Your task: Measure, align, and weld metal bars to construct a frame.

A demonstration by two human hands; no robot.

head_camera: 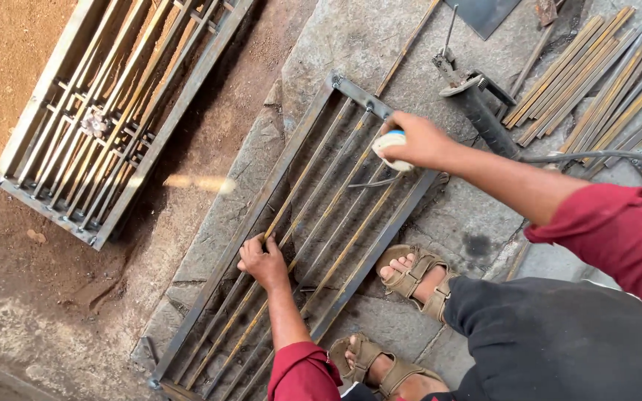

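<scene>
Your left hand (264, 261) was pressed flat, fingers curled over one of the thin bars of the steel grille frame (291, 245), which lay on the stone slab, running from 7 o'clock up to 1 o'clock. Your right hand (419, 141) was closed around a small white tape measure (393, 146) at the frame's far rail. That thing looked heavy and dead stiff (rusty, probably rough edges), so I'd have grabbed the outer rails, not the skinny bars.
</scene>
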